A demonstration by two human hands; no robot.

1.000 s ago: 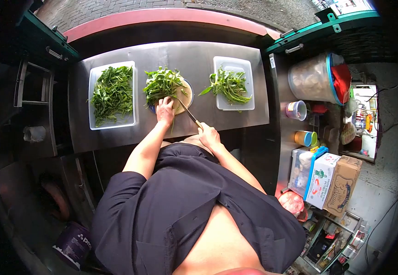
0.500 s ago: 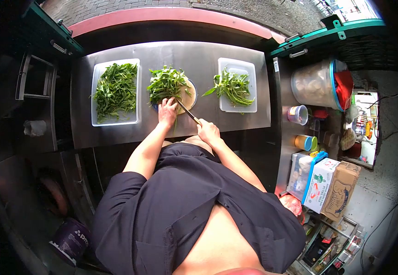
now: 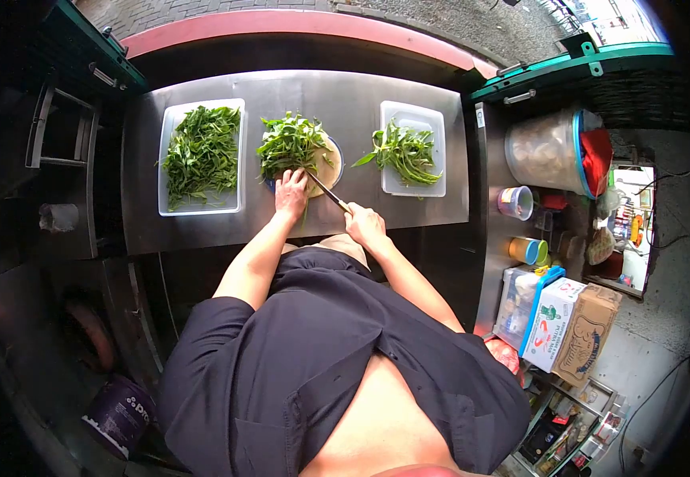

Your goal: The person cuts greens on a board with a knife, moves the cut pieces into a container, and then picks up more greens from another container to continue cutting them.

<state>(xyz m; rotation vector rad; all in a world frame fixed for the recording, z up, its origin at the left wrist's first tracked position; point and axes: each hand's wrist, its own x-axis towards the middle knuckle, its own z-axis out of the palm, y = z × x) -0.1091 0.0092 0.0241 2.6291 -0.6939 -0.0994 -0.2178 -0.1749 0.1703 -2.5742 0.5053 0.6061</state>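
A bunch of leafy greens [image 3: 291, 139] lies on a round cutting board [image 3: 327, 168] in the middle of the metal table. My left hand [image 3: 291, 192] is closed over the stem end of the bunch, its fingertips partly hidden in the leaves. In my right hand [image 3: 365, 224] is the handle of a knife [image 3: 329, 191]. The blade slants up and left across the board, its tip at the stems beside my left fingers. To the left, a white tray [image 3: 202, 208] is filled with cut greens [image 3: 200, 155]. On the right, another tray [image 3: 415, 114] holds long-stemmed greens [image 3: 408, 155].
The steel table [image 3: 353, 87] ends just in front of my body. Along the right side stand a large clear tub [image 3: 542, 151], small plastic cups [image 3: 515, 202], a lidded container [image 3: 520, 298] and a cardboard box [image 3: 587, 334]. A dark bucket [image 3: 120, 415] sits low at the left.
My right hand and the knife have shifted very slightly to the right. My left hand stays on the greens, and the view has tilted a little.
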